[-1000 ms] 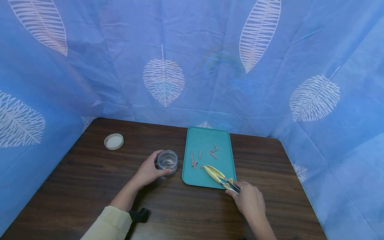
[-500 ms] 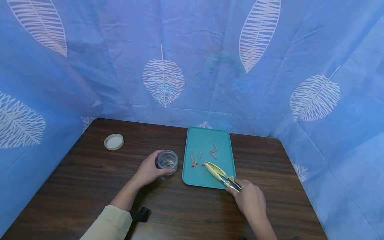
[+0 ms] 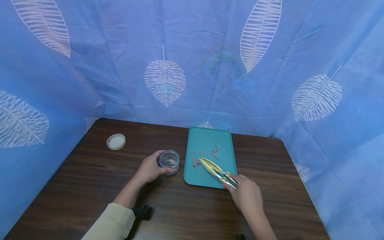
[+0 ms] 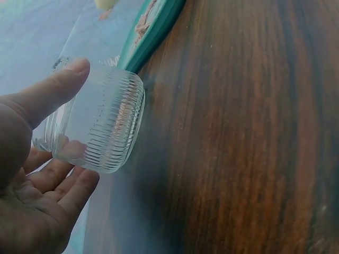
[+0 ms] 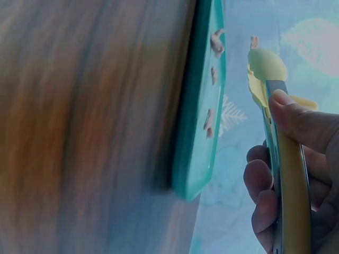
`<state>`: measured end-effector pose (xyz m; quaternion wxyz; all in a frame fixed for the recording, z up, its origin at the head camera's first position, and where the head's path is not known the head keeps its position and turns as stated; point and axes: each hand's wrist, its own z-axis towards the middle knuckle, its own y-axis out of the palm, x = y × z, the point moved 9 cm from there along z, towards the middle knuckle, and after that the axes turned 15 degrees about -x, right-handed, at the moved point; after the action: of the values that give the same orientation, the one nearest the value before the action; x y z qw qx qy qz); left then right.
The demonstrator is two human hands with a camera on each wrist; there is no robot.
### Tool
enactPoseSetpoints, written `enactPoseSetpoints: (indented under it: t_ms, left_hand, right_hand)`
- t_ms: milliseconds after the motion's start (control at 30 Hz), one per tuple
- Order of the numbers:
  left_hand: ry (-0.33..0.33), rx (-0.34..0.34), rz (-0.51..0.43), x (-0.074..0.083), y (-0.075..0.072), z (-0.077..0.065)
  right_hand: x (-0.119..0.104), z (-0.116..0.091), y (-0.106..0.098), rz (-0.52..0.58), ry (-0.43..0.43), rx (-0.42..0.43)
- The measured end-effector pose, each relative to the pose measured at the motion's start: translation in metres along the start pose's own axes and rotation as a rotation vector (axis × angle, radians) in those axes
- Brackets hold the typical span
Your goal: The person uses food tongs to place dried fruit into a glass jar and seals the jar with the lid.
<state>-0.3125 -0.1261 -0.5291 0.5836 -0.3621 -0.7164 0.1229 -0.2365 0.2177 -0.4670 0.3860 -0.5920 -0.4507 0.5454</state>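
Note:
My left hand (image 3: 151,169) grips a small clear glass jar (image 3: 169,161) by its side, thumb and fingers around it. Through the jar's ribbed wall (image 4: 114,116) a pale strip shows near the bottom in the left wrist view. My right hand (image 3: 246,194) holds yellow-tipped tongs (image 3: 213,169), which reach over the teal tray (image 3: 210,134). In the right wrist view a short pinkish strip (image 5: 254,41) sticks out of the tongs' closed tips, raised off the tray. Several more thin pinkish strips (image 3: 214,153) lie on the tray.
A round lid (image 3: 116,141) lies at the back left of the dark wooden table (image 3: 180,213). Blue cloth with white leaf prints (image 3: 195,83) hangs behind the table and at both sides. A black strap (image 3: 144,212) juts from the left wrist.
The tongs have lifted and shifted slightly left with the strip in their tips, and the right hand moved along with them. The left hand still holds the jar.

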Motion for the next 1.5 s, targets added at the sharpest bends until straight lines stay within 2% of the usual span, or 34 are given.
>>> enactPoseSetpoints:
  t_ms: [233, 500, 933, 1200, 1500]
  left_hand:
    - [-0.009, 0.004, -0.008, -0.001, 0.0, 0.001]
    - [-0.018, 0.003, -0.028, 0.0, 0.003, 0.004]
    - [-0.031, 0.011, -0.043, 0.0, 0.003, 0.005]
    - [-0.024, 0.018, -0.043, -0.002, 0.003, 0.005]
    - [-0.026, 0.028, -0.086, -0.006, 0.001, 0.002]
  right_hand:
    - [-0.024, 0.003, -0.001, 0.005, -0.049, 0.004]
    - [-0.046, 0.007, 0.004, 0.011, -0.066, -0.004]
    - [-0.081, 0.008, 0.009, 0.006, -0.164, 0.052]
    - [-0.092, 0.01, 0.012, 0.019, -0.178, 0.063]
    - [-0.099, 0.011, 0.013, 0.024, -0.187, 0.051]
